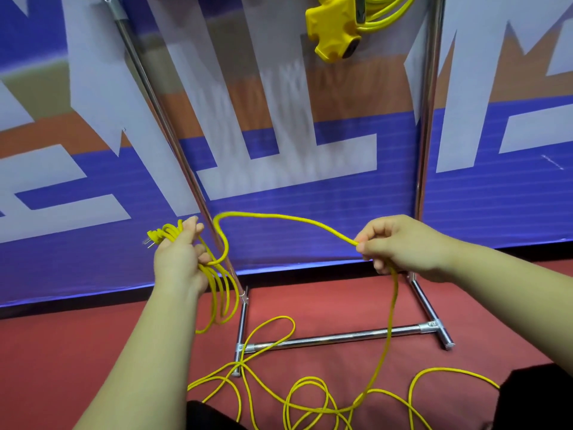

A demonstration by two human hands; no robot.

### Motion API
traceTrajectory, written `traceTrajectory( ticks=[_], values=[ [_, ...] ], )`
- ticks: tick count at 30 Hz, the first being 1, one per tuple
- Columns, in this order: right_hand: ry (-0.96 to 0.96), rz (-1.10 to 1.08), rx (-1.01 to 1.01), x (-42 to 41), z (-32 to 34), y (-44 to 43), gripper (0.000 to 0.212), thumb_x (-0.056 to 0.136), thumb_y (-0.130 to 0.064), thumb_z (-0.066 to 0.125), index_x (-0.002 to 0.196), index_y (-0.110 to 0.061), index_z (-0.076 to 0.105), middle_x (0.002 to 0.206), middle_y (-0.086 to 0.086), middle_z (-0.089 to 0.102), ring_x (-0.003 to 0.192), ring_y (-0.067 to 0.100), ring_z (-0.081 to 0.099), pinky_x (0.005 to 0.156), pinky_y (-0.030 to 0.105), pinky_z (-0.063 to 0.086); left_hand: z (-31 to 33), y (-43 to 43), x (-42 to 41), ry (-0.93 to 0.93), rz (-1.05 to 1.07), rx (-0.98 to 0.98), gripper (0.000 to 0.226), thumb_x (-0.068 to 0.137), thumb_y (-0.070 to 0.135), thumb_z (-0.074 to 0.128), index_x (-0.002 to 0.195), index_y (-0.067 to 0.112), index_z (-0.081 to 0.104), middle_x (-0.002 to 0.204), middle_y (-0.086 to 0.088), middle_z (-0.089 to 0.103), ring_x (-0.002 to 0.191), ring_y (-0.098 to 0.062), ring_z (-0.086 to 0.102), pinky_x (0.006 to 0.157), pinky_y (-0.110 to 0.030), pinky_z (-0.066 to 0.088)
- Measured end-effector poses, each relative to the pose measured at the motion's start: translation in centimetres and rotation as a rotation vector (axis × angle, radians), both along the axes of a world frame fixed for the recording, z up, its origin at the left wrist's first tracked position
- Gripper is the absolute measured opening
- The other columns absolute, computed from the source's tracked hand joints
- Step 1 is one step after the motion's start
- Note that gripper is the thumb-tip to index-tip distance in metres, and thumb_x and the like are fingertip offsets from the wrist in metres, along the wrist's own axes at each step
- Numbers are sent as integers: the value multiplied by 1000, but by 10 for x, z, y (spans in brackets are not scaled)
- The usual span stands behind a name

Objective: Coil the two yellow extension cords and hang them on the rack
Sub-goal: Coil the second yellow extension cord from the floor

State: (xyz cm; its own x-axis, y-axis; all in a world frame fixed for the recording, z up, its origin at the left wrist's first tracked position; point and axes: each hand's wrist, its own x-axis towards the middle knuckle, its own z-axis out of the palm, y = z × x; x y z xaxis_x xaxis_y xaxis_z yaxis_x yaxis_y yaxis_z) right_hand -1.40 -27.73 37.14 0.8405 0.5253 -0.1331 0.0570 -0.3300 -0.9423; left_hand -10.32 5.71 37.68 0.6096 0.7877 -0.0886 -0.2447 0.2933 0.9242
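Observation:
My left hand [181, 259] grips several loops of a yellow extension cord [221, 297], with its pronged plug [152, 238] sticking out to the left. From that hand the cord arcs rightward to my right hand [400, 246], which pinches it between thumb and fingers. Below the right hand the cord drops and lies in loose tangles [310, 395] on the red floor. A second yellow cord [384, 10] hangs coiled at the top of the metal rack [429, 119], its yellow multi-outlet block [333, 29] dangling in front.
The rack's chrome base bar [338, 338] and feet rest on the red carpet [77, 352], with cord crossing the left foot. A blue, white and orange banner wall [310, 187] stands right behind the rack. Dark clothing shows at the bottom edge.

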Motion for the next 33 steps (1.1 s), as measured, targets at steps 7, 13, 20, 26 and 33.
traceTrajectory(
  ticks=[7,13,20,26,33],
  values=[
    [279,-156,-233,5,-14,1,9,87,-10,68,91,-2,70,58,7,63,46,14,56,51,22,51,7,-9,-3,-150,-219,-1,16,104,29,53,106,19,66,63,7,39,44,-2,25,41,-16,20],
    [353,-209,-263,4,-20,16,5,87,-10,68,83,-6,69,53,3,62,39,9,56,51,21,51,19,-35,-8,-248,-565,-28,23,102,28,48,96,22,69,59,7,28,39,-1,25,37,-15,23],
    [442,-281,-185,5,-28,30,6,90,-12,65,91,-7,68,59,4,66,44,9,62,52,23,54,18,-62,-15,-206,-791,-45,23,96,34,50,92,16,65,54,7,29,36,-1,25,35,-15,22],
    [510,-321,-73,10,-21,32,13,94,-17,65,82,-12,67,66,0,65,57,10,58,59,24,51,9,-83,-16,-112,-939,30,24,97,27,50,87,14,67,54,5,30,37,-2,27,38,-18,23],
    [574,-326,110,15,-10,33,10,92,-11,62,85,-14,69,77,0,68,62,9,56,73,26,47,-3,-102,-14,42,-1008,181,19,87,22,58,86,9,71,60,-2,41,52,-15,45,50,-27,44]
  ],
)
